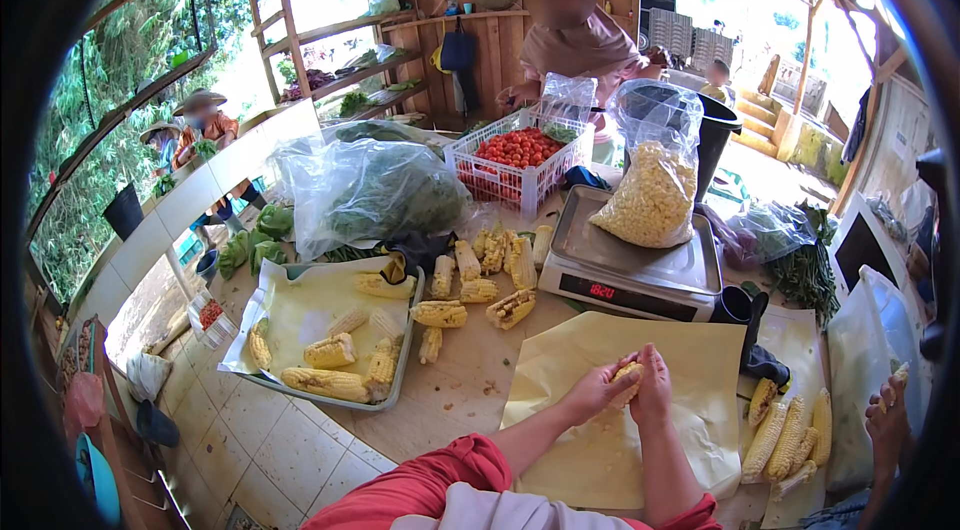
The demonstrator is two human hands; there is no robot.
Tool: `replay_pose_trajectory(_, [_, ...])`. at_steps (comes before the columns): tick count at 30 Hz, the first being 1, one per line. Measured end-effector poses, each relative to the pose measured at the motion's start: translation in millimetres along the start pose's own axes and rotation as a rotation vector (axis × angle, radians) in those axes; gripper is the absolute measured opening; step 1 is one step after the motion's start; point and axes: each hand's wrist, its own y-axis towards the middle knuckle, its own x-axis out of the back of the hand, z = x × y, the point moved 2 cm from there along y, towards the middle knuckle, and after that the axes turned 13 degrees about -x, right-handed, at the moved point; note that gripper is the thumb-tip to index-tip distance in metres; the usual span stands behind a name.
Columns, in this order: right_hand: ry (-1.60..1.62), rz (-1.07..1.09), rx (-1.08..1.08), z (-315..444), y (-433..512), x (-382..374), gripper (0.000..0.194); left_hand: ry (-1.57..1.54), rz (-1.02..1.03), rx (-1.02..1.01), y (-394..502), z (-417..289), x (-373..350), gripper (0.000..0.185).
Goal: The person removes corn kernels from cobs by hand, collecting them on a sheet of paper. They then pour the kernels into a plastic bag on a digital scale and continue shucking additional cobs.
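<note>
Both hands meet around one corn cob (627,386) above a sheet of yellowish paper (701,357). My left hand (596,391) grips the cob from the left, and my right hand (651,387) presses on its right side. Loose kernels (609,429) lie on the paper below. Left of the paper, several partly stripped cobs (439,314) rest on the table. A paper-lined tray (397,387) holds more cobs. Beyond the paper, a clear plastic bag of corn kernels (652,200) stands on a digital scale (637,271). Whole cobs (787,440) are grouped at the right.
A white plastic crate (529,185) of small tomatoes and a large bag of greens (375,188) stand at the back. A person (577,57) is behind the crate. At the right edge, another person's hand (889,414) holds a piece of corn near a plastic bag (862,372).
</note>
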Motion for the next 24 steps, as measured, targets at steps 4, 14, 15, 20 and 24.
replay_pose_trajectory(4, [0.075,0.0,-0.016,2,0,1,0.031,-0.096,0.126,0.038,1,2,0,0.063])
replay_pose_trajectory(14, [0.007,0.0,0.098,12,-5,-2,0.028,-0.09,0.105,0.073,-2,-6,1,0.058])
replay_pose_trajectory(15, [-0.054,-0.054,0.132,14,-6,-4,0.027,-0.084,0.05,0.126,-1,-5,3,0.057])
replay_pose_trajectory(20, [-0.245,-0.162,0.294,17,-10,-11,0.024,-0.018,0.063,0.045,1,-3,4,0.052])
replay_pose_trajectory(24, [-0.126,-0.16,0.161,19,-8,-7,0.024,-0.022,0.141,0.051,0,-1,4,0.053])
